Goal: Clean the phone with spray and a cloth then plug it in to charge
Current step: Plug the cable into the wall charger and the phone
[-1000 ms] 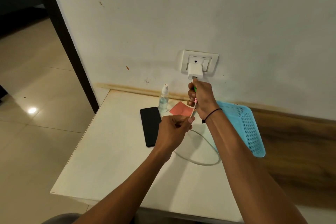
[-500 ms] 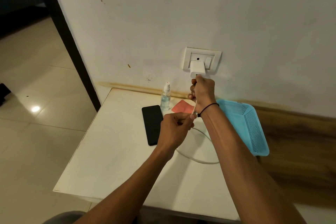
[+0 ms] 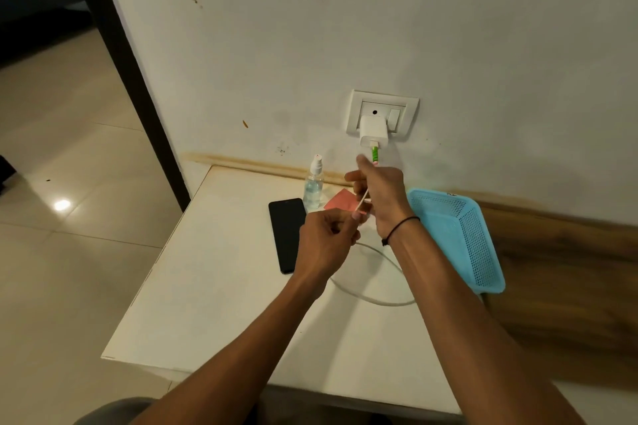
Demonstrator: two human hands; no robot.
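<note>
Black phone [image 3: 287, 235] flat, screen up; spray [image 3: 314, 185] upright behind; pink cloth [image 3: 341, 201] flat.

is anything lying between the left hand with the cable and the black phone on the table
Nothing visible does. The left hand pinches the white charging cable right beside the flat black phone, partly over its right edge. The clear spray bottle and pink cloth sit behind, towards the wall, off that path.
</note>
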